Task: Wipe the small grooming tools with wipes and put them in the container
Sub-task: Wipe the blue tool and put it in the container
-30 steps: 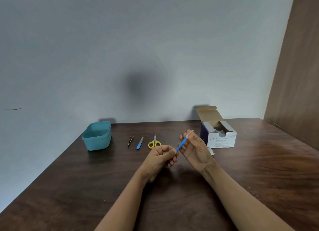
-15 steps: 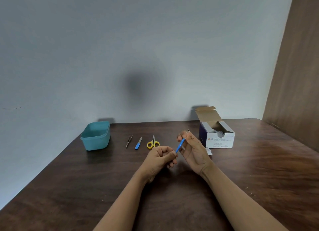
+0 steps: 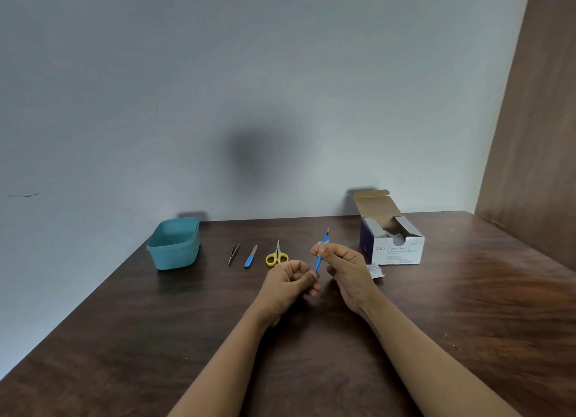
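Note:
A thin blue-handled grooming tool [image 3: 318, 261] with a metal tip pointing up is held between both hands above the table. My left hand [image 3: 290, 284] pinches its lower end. My right hand [image 3: 344, 268] pinches its shaft higher up through a small white wipe [image 3: 318, 244], most of which is hidden by the fingers. On the table behind lie tweezers [image 3: 233, 252], a blue nail file [image 3: 251, 256] and yellow-handled scissors [image 3: 276, 256]. A teal container [image 3: 174, 242] stands at the back left, open and with nothing visible inside.
An open box of alcohol swabs [image 3: 393, 245] stands at the back right. A torn white wrapper [image 3: 375, 271] lies just in front of it, beside my right hand. A wooden panel [image 3: 536, 136] rises along the table's right edge.
My right hand has slid down the tool's shaft, baring the metal tip that it covered before. My left hand has stayed at the lower end.

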Demonstrator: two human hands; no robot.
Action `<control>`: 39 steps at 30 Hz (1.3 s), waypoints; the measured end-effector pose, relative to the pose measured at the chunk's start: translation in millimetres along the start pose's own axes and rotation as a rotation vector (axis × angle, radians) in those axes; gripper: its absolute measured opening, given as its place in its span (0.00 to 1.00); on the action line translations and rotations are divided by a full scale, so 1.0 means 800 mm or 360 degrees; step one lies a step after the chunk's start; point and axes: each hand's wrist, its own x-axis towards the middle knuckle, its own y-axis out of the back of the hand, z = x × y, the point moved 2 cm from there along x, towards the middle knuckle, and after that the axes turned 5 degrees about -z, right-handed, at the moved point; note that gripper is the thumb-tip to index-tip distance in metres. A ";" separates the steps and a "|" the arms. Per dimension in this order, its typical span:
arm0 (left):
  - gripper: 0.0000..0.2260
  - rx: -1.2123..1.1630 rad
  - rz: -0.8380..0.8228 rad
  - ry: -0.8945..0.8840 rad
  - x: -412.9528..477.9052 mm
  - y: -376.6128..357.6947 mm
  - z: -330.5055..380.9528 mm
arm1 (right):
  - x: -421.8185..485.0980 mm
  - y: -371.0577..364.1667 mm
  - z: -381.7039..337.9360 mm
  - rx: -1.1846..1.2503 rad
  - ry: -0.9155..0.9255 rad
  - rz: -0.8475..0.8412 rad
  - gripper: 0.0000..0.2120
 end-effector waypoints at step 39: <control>0.04 0.0222 -0.0105 -0.0011 0.002 -0.006 0.001 | 0.009 0.003 -0.001 0.0477 -0.0172 0.0092 0.07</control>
